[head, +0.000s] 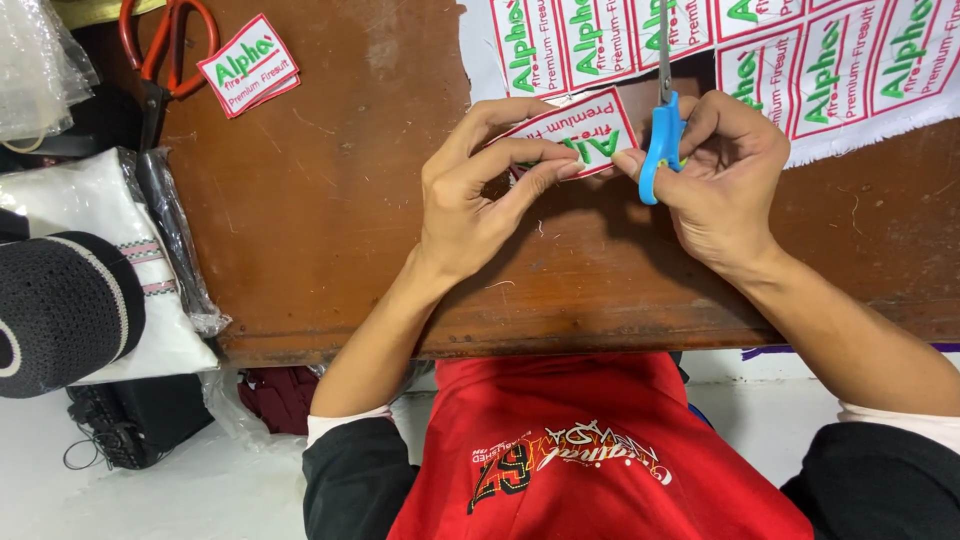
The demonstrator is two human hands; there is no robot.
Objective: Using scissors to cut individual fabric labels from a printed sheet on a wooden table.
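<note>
Scissors (660, 130) blades cut off by frame

Patch (575, 132) in left hand (470, 195): white cloth, matt, stitched green and red embroidery. Sheet (830, 70) of patches: same woven cloth, frayed edge. Scissors (660, 140) in right hand (725, 175): glossy blue plastic handle, shiny metal blades. Table (330, 200): brown wood, worn, scratched, dull sheen. Second scissors (165, 50): smooth orange plastic handles. Bag (35, 60): clear crinkled glossy plastic. Cap (60, 310): black knit, rough. Shirt (590, 450): red matt cloth.
</note>
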